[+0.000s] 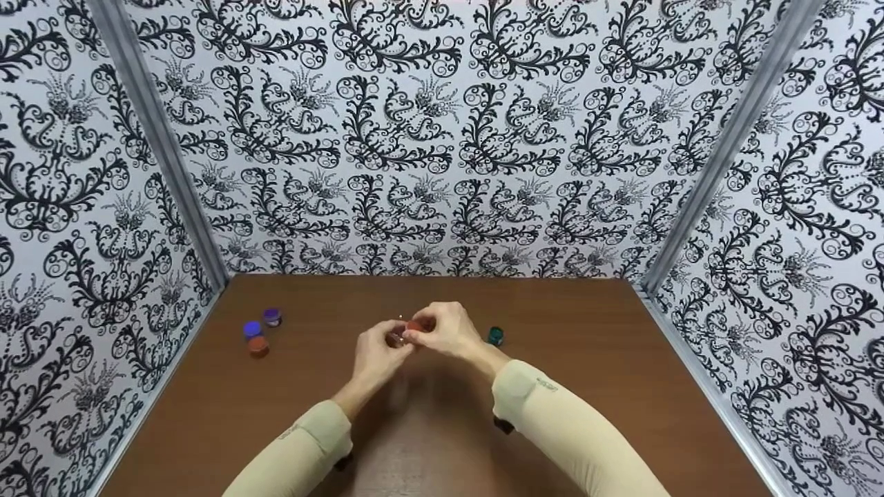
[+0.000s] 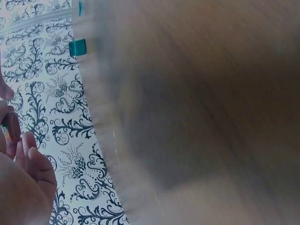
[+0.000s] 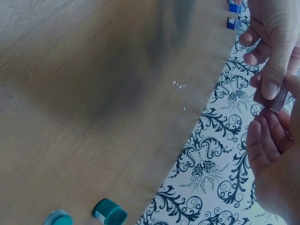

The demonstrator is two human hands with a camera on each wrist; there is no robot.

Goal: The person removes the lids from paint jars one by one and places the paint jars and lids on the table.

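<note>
Head view. Centre of frame: one small orange-red-lidded jar (image 1: 414, 326), between two hands, over a brown tabletop (image 1: 587, 393). Just left of centre: left hand (image 1: 376, 352), fingers curled, grasping the jar from its body side. Just right of centre: right hand (image 1: 449, 330), pinching at the lid with thumb and fingers. Left part of frame: one purple jar (image 1: 273, 318), one blue-lidded jar (image 1: 253, 330), one orange-lidded jar (image 1: 258, 346), grouped close. Right of the right hand, apart from it: one green jar (image 1: 496, 336). Step in hand, by judgement: two-handed work at the lid; direction of turn, tightening or loosening, impossible to tell.

Left wrist view. Left edge: same held jar, partly covered by fingers, reddish-brown side showing. Lower left: left hand, large and close, fingertips bent near the jar. Upper left: green jar again, near the tabletop's edge.

Right wrist view. Right edge: held jar with ridged rim, left thumb pressed along its dark side. Below it: right hand, fingers bent. Bottom left: green jar, with a teal jar (image 3: 58, 219) beside, cut by the frame. Next move, by judgement: calls for a steady left grip on the body, level holding, and controlled right-hand pressure at the rim.
</note>
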